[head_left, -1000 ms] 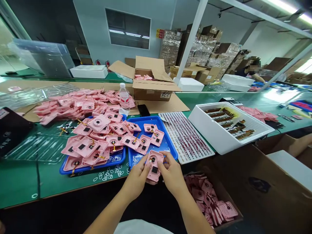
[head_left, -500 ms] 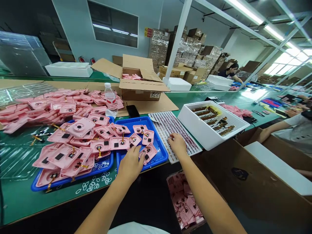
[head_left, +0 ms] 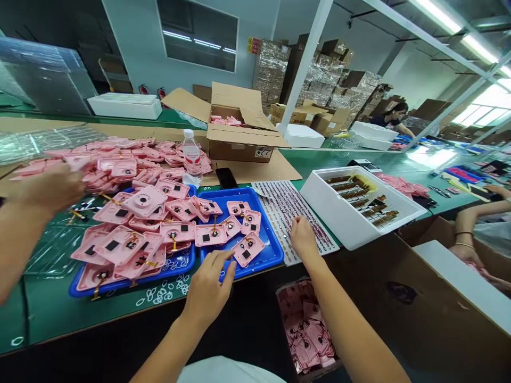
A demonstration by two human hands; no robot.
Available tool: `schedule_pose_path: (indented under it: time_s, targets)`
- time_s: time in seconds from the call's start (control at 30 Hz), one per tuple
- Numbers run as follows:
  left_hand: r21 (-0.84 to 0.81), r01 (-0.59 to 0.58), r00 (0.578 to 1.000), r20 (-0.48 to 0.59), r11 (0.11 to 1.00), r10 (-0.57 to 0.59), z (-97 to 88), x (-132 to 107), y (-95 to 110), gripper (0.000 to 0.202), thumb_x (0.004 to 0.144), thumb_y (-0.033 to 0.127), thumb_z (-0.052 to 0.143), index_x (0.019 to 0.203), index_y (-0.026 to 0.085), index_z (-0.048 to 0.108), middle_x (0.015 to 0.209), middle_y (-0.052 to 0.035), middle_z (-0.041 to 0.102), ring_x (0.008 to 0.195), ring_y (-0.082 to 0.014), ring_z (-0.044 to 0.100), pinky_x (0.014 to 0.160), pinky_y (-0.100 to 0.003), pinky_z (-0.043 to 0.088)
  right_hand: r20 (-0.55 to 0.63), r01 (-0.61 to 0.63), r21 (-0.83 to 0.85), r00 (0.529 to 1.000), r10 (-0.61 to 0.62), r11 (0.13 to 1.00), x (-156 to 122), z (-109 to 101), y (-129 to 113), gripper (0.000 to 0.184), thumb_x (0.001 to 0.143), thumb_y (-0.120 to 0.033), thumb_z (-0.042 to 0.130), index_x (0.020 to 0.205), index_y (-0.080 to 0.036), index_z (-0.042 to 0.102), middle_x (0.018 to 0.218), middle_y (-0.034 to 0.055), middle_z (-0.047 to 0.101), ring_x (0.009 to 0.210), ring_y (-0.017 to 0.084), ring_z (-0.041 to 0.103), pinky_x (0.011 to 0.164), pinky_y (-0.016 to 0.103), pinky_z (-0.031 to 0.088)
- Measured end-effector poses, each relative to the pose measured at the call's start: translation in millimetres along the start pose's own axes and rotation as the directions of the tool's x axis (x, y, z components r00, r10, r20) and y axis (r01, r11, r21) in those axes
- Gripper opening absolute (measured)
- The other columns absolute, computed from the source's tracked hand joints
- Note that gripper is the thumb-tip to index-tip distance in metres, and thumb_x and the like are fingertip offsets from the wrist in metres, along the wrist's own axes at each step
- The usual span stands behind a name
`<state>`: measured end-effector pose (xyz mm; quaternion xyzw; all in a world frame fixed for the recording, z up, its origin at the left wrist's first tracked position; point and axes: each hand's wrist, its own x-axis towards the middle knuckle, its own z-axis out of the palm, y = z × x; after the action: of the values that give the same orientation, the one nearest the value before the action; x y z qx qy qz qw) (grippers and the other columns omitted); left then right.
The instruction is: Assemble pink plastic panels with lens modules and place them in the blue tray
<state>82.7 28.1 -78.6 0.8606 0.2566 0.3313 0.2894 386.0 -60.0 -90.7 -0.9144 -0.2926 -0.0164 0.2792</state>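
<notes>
My left hand [head_left: 208, 290] rests at the near edge of the right blue tray [head_left: 275, 254], fingers loosely extended and holding nothing, just short of a pink plastic plate [head_left: 248, 248] that lies in the tray. My right hand [head_left: 302, 238] lies palm down on the white sheet of small dark red parts [head_left: 288, 210], its fingertips curled onto the rows; what they pinch, if anything, is hidden. Several more pink plates fill both blue trays.
A co-worker's blurred hand [head_left: 48, 189] reaches over the pink pile [head_left: 120, 165] at left. A white foam box [head_left: 361, 205] of brown parts stands at right. A carton of pink plates [head_left: 305, 332] sits below the table edge. A water bottle [head_left: 191, 154] and cardboard box [head_left: 239, 130] stand behind.
A second ago both my hands held a pink plate together. It now lies in the right tray; my left hand has drawn back, and my right has moved onto the parts sheet.
</notes>
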Motion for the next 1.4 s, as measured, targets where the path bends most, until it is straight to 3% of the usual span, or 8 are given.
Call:
schedule_pose_path:
  time_s: [0.37, 0.47, 0.6, 0.73, 0.93, 1.03, 1.2, 1.4]
  targets:
    - [-0.257, 0.205, 0.977, 0.114, 0.945, -0.181, -1.1, 4.7, 19.3, 0.025, 0.102, 0.037, 0.056, 0.116, 0.024, 0.072, 0.100, -0.0035, 0.070, 0.081, -0.0184, 0.062, 0.076, -0.033, 0.050, -0.066, 0.007, 0.336, 0.998, 0.016, 0.942, -0.1, 0.6, 4.3, 0.029, 0.106, -0.043, 0.060, 0.111, -0.015, 0.067, 0.095, 0.0024, 0.070, 0.077, 0.016, 0.068, 0.073, 0.034, 0.059]
    - [-0.377, 0.326, 0.945, 0.163, 0.867, -0.284, -0.2, 13.6, 24.4, 0.025, 0.098, 0.040, 0.060, 0.111, 0.023, 0.074, 0.101, -0.0043, 0.072, 0.082, -0.0192, 0.062, 0.078, -0.033, 0.050, -0.062, 0.052, 0.375, 0.998, -0.031, 0.926, -1.3, -2.1, 1.3, 0.031, 0.106, -0.045, 0.059, 0.110, -0.016, 0.067, 0.091, 0.0014, 0.069, 0.071, 0.014, 0.066, 0.068, 0.031, 0.058]
    - [-0.535, 0.455, 0.890, 0.270, 0.712, -0.366, 21.8, 56.9, 33.2, 0.024, 0.093, 0.036, 0.064, 0.108, 0.020, 0.074, 0.103, -0.0071, 0.076, 0.089, -0.0208, 0.068, 0.079, -0.032, 0.053, -0.071, 0.152, 0.368, 0.988, -0.135, 0.917, -12.6, -13.3, -6.6, 0.033, 0.105, -0.048, 0.059, 0.108, -0.016, 0.066, 0.089, 0.0008, 0.067, 0.074, 0.016, 0.066, 0.072, 0.034, 0.057]
    - [-0.572, 0.503, 0.864, 0.363, 0.648, -0.350, 59.8, 117.9, 42.4, 0.027, 0.095, 0.033, 0.061, 0.112, 0.014, 0.070, 0.092, -0.0097, 0.078, 0.061, -0.0167, 0.067, 0.053, -0.027, 0.051, -0.060, 0.252, 0.340, 0.967, -0.246, 0.906, -22.7, -26.2, -12.5, 0.033, 0.104, -0.049, 0.057, 0.105, -0.017, 0.064, 0.084, -0.0002, 0.066, 0.072, 0.017, 0.064, 0.074, 0.035, 0.053]
    - [-0.612, 0.461, 0.884, 0.376, 0.643, -0.277, 89.3, 161.0, 52.6, 0.010, 0.095, 0.020, 0.064, 0.091, 0.013, 0.069, 0.084, -0.0077, 0.078, 0.060, -0.0124, 0.069, 0.057, -0.022, 0.054, -0.091, 0.325, 0.319, 0.946, -0.312, 0.890, -20.3, -36.8, -10.1, 0.024, 0.101, -0.040, 0.052, 0.104, -0.019, 0.064, 0.085, 0.0054, 0.069, 0.075, 0.023, 0.065, 0.074, 0.038, 0.050]
    - [-0.606, 0.402, 0.913, 0.321, 0.687, -0.251, 84.8, 159.3, 49.3, 0.010, 0.094, 0.019, 0.062, 0.094, 0.014, 0.070, 0.088, -0.0083, 0.078, 0.068, -0.0147, 0.073, 0.059, -0.023, 0.055, -0.172, 0.317, 0.327, 0.946, -0.274, 0.890, -18.2, -42.2, -11.6, 0.031, 0.101, -0.037, 0.048, 0.118, -0.017, 0.063, 0.084, 0.0083, 0.068, 0.080, 0.028, 0.065, 0.078, 0.043, 0.051]
    - [-0.594, 0.292, 0.950, 0.270, 0.750, -0.156, 61.2, 130.0, 43.4, 0.019, 0.096, 0.030, 0.060, 0.107, 0.019, 0.071, 0.102, -0.0071, 0.078, 0.078, -0.0185, 0.077, 0.065, -0.027, 0.059, -0.225, 0.406, 0.398, 0.913, -0.342, 0.823, -34.8, -49.2, -38.0, 0.029, 0.098, -0.040, 0.059, 0.119, -0.021, 0.068, 0.116, 0.0141, 0.070, 0.112, 0.031, 0.063, 0.101, 0.048, 0.050]
    - [-0.615, 0.306, 0.946, 0.285, 0.726, -0.156, 24.0, 82.3, 47.4, 0.030, 0.096, 0.045, 0.062, 0.114, 0.020, 0.062, 0.100, -0.0075, 0.079, 0.085, -0.0228, 0.080, 0.076, -0.033, 0.063, -0.059, 0.411, 0.529, 0.891, -0.451, 0.742, -74.1, -52.4, -80.1, 0.016, 0.103, -0.032, 0.056, 0.100, -0.023, 0.069, 0.094, 0.0058, 0.075, 0.081, 0.021, 0.069, 0.074, 0.032, 0.054]
